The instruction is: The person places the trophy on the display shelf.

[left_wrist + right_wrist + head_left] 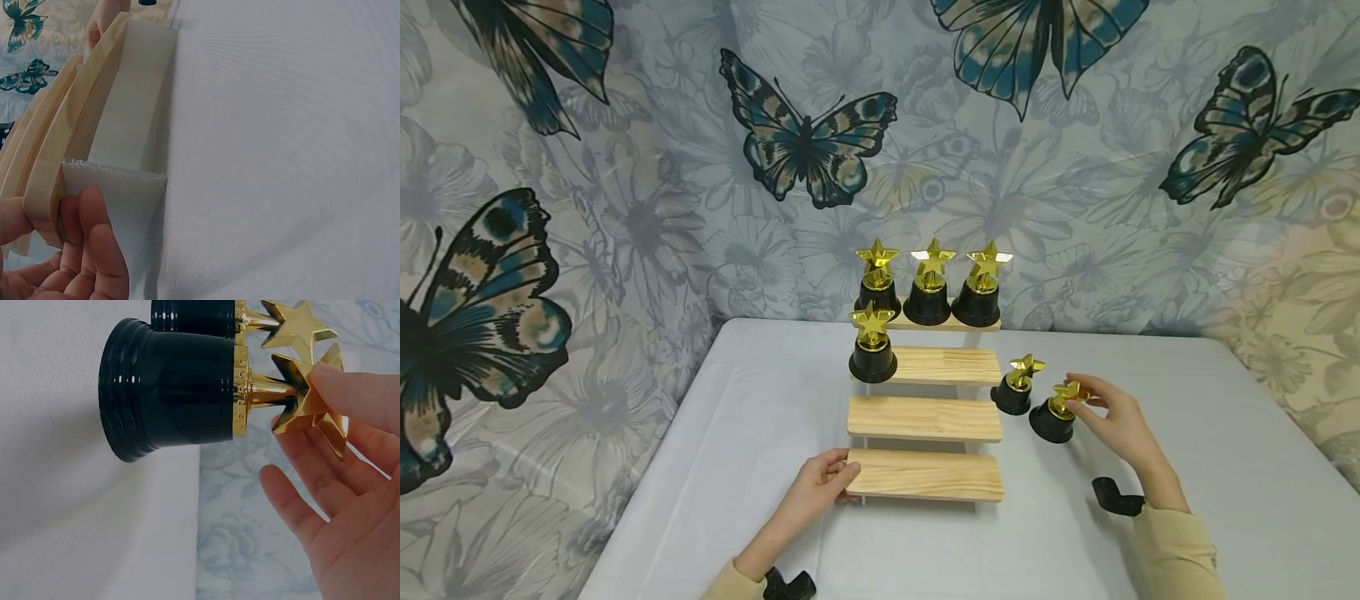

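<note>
A stepped wooden display stand (925, 475) with white supports stands on the table. My left hand (822, 482) pinches the left end of its lowest step, thumb on top and fingers underneath, as the left wrist view shows for the wooden step (47, 194). To the right of the stand, my right hand (1112, 421) pinches the gold star of a star trophy (1052, 422) with a black base. In the right wrist view that trophy (187, 390) hangs or stands close to the cloth; contact cannot be told. Another star trophy (1013, 393) is just beside it.
Three star trophies, the middle one (928, 300) among them, line the top step. One more trophy (873, 354) stands at the left end of the step below. White cloth (737, 400) covers the table, and butterfly-patterned fabric (647, 225) hangs behind. Black straps (1117, 497) show at both wrists.
</note>
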{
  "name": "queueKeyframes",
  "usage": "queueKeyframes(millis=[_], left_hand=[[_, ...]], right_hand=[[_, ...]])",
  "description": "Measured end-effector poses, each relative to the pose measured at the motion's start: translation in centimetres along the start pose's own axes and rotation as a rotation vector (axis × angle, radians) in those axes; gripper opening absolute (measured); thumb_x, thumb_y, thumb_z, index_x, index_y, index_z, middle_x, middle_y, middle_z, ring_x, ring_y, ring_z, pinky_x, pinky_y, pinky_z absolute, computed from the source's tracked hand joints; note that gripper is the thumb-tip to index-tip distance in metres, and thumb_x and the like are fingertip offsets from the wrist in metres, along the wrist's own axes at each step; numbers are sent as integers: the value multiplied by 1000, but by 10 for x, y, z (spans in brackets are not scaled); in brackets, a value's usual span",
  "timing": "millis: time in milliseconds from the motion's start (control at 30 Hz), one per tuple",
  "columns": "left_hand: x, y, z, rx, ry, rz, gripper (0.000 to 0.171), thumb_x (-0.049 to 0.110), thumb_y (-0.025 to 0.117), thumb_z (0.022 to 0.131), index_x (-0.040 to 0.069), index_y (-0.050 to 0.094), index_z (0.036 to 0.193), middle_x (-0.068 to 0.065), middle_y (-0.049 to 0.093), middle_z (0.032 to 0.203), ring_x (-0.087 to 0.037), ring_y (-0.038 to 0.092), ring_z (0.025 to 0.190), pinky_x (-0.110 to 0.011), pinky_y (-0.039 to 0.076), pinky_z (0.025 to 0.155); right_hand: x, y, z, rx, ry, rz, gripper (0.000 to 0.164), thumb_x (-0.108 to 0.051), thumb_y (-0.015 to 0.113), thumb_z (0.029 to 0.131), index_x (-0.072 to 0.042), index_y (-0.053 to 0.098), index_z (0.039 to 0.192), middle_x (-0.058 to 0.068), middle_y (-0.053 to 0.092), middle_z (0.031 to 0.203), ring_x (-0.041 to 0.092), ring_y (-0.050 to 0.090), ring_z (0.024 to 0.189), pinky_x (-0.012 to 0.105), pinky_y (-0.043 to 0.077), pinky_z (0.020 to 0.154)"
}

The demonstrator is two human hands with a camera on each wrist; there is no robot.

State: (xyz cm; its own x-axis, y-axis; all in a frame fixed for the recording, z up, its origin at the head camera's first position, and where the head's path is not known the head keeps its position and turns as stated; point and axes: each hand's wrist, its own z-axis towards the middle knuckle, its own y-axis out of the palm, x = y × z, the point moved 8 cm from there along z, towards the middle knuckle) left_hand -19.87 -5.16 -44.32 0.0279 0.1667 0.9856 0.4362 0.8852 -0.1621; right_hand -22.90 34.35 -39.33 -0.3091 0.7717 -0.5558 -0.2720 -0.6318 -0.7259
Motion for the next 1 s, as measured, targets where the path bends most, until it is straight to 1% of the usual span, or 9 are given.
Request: queueKeyframes(millis=[100,267,367,567,633,800,1000], left_hand=[[1,0,0,3,-1,0,42,11,52,96,-21,44,122,-11,62,83,-15,63,70,-28,54,62],[1,0,0,8,7,2,42,11,52,96,-21,44,121,-12,63,85,-16,64,70,-33,55,62],[1,0,0,11,8,0,43,12,52,96,-21,44,122,-12,63,85,-19,64,71,-35,55,63],[0,0,0,12,5,-7,43,12,53,96,-21,43,122,-12,63,85,-25,65,73,-37,55,64],[0,0,0,11,5,-7,43,12,53,96,-21,43,122,-12,63,86,-26,65,74,-38,55,64],[-1,0,1,9,4,-6,42,12,53,96,-21,44,121,-13,63,86,-26,65,74,-40,55,64],[0,0,0,12,10,8,42,12,53,96,-21,44,121,-13,63,85,-24,65,73,-39,55,64]], right_hand=[[2,1,0,-10,16,-2,36,-8,64,88,4,57,121,19,61,108,-5,46,88,7,42,76],[3,1,0,-12,30,-1,36,-10,64,88,4,57,121,20,61,108,-10,44,88,7,43,75],[3,1,0,-6,34,-4,35,-10,65,88,3,58,120,19,61,107,-10,44,88,7,43,75],[3,1,-1,8,37,-7,35,-9,65,87,4,58,119,18,62,103,-9,46,86,12,45,75],[3,0,-2,18,34,-5,35,-8,66,87,4,59,119,17,62,101,-9,46,85,11,44,75],[3,-2,-4,46,24,-1,34,-6,67,86,3,60,118,17,63,99,-9,47,85,7,42,76],[-2,-8,-5,67,18,-17,35,-6,67,85,2,60,118,18,64,101,-11,47,86,12,43,75]])
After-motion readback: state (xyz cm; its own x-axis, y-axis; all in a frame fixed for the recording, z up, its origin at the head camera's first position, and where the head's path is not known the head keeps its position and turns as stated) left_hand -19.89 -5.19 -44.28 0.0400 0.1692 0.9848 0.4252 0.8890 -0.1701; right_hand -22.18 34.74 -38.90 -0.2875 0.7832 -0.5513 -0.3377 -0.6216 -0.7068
